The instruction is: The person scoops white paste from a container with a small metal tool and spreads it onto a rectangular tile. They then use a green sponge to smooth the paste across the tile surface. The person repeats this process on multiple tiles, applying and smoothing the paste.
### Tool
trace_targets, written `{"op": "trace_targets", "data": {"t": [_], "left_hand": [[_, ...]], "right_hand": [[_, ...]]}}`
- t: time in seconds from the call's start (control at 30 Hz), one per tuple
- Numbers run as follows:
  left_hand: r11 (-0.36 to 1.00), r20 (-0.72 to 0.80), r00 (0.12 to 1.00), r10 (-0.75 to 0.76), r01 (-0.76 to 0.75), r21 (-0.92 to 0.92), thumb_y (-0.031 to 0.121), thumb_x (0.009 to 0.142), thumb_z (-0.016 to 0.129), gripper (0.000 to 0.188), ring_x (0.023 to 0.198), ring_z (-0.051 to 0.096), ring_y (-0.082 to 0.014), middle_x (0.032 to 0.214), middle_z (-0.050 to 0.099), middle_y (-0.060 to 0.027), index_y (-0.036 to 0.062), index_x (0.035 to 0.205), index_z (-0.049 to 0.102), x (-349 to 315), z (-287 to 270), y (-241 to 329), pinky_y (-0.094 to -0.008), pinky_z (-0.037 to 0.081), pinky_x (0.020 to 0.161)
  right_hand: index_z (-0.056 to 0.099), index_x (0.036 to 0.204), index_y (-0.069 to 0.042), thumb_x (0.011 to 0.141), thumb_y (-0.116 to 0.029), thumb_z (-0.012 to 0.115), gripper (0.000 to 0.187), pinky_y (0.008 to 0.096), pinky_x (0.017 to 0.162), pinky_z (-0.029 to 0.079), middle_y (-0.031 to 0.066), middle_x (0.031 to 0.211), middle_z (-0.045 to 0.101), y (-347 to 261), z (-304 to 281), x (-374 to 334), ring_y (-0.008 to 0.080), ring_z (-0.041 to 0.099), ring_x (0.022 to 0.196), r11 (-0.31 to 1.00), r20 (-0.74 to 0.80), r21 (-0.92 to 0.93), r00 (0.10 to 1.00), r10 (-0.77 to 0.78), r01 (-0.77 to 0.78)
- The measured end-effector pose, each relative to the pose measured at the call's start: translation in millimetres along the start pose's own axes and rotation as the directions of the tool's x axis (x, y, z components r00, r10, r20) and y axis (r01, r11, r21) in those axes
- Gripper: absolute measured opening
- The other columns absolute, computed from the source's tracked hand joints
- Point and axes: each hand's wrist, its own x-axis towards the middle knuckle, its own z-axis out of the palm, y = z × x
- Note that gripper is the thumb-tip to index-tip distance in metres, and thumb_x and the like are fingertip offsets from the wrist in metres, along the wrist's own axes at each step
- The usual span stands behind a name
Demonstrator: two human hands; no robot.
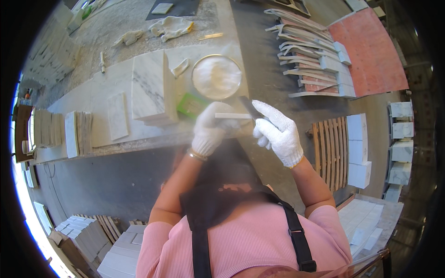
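My left hand (209, 130), in a white knit glove, grips a thin white stone tile (228, 116) that is seen edge-on. My right hand (279, 134), gloved the same way, is closed on a thin dark flat piece (250, 108) at the tile's right end. Whether the two touch I cannot tell. Just beyond stands a round bowl (193, 88) of white powder (217, 74). A bright green block or pad (191, 105) lies beside my left hand. Farther left rises a stack of grey-veined marble tiles (150, 88).
One marble tile (118, 116) lies flat on the worktable (99, 134), near upright tiles (78, 134). Cloth gloves (171, 28) lie farther back. To the right are a wooden pallet (330, 153), boxes (358, 148) and a rack of strips (308, 55).
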Motion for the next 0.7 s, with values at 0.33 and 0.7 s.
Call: {"op": "trace_targets", "data": {"t": [0.33,0.7], "left_hand": [[0.997,-0.017,0.998,-0.061,0.060,-0.046,-0.008,0.083,0.077,0.030,0.091,0.067,-0.0135,0.103,0.071,-0.0037,0.0025,0.110,0.070,0.9,1.1,0.7,-0.0292,0.057,0.079],[0.997,0.000,1.000,-0.004,0.004,0.077,-0.011,0.080,0.075,0.033,0.099,0.067,-0.0164,0.105,0.071,-0.0057,0.0019,0.110,0.070,1.1,1.2,5.8,-0.0307,0.055,0.088]], "right_hand": [[0.057,0.151,-0.005,0.104,-0.014,0.060,0.048,0.0252,0.064,0.053,0.0039,0.087,0.070,-6.6,2.2,-1.9,0.0081,0.061,0.069,0.998,0.042,-0.050,0.999,0.025,-0.023],[0.057,0.151,-0.006,0.104,-0.012,0.059,0.047,0.0247,0.063,0.051,0.0018,0.082,0.067,-9.2,4.7,-6.0,0.0073,0.058,0.067,0.997,0.009,-0.043,0.998,0.062,-0.062]]}}
